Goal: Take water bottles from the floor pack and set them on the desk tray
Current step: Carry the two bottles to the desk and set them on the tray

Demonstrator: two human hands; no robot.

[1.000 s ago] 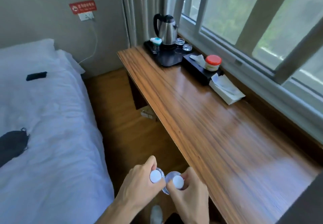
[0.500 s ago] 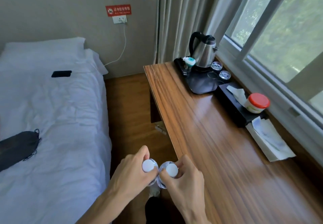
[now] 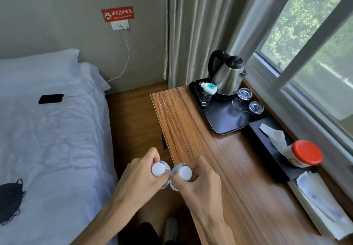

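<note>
Each of my hands holds a clear water bottle seen from above, white caps side by side. My left hand [image 3: 139, 179] grips the left bottle [image 3: 158, 169] just off the desk's near-left edge. My right hand [image 3: 200, 185] grips the right bottle [image 3: 185, 173] over the desk edge. Both bottle bodies are mostly hidden by my fingers. The black desk tray [image 3: 225, 124] lies at the desk's far end, well beyond both hands. The floor pack is out of view.
On the tray stand a steel kettle [image 3: 227, 72], a small white plug-in device [image 3: 209, 88] and two glasses [image 3: 256, 107]. A black tissue box [image 3: 271, 145] with a red-lidded jar [image 3: 305, 154] sits along the window. The wooden desk [image 3: 219, 168] is to the right, a white bed [image 3: 47, 139] to the left.
The view has swung left and closer to the desk's far end, so the tray and kettle look nearer. Both hands keep their bottles, now raised slightly toward the desk edge.
</note>
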